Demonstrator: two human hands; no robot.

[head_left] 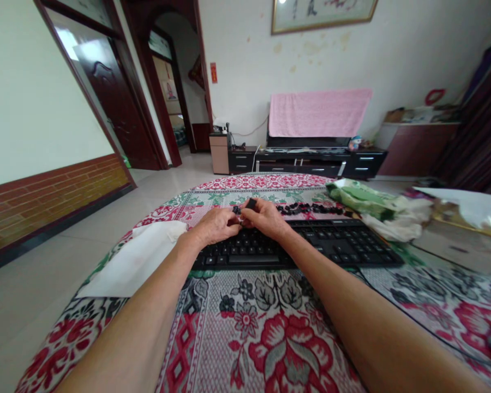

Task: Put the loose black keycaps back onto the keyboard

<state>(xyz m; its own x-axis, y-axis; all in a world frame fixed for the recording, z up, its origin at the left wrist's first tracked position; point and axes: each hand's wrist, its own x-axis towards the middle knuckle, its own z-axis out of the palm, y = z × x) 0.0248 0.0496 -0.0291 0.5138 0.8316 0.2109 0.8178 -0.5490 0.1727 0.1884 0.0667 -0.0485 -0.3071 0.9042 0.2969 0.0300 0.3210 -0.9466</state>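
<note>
A black keyboard [335, 245] lies across a table covered by a red flowered cloth [270, 333]. Both my hands meet over its far left end. My left hand [216, 225] is closed in a pinch and touches the fingertips of my right hand [265, 217]. My right hand is closed too, with a small black keycap [251, 203] sticking up from its fingers. What the left fingers pinch is too small to name. A row of loose black keycaps [311, 208] lies on the cloth just behind the keyboard.
A white cloth [135, 262] lies left of the keyboard near the table's edge. A green and white bag [368, 204] and papers [462, 210] sit at the right. Beyond the table are a low TV cabinet [303, 161], a pink towel [319, 113] and a doorway at the left.
</note>
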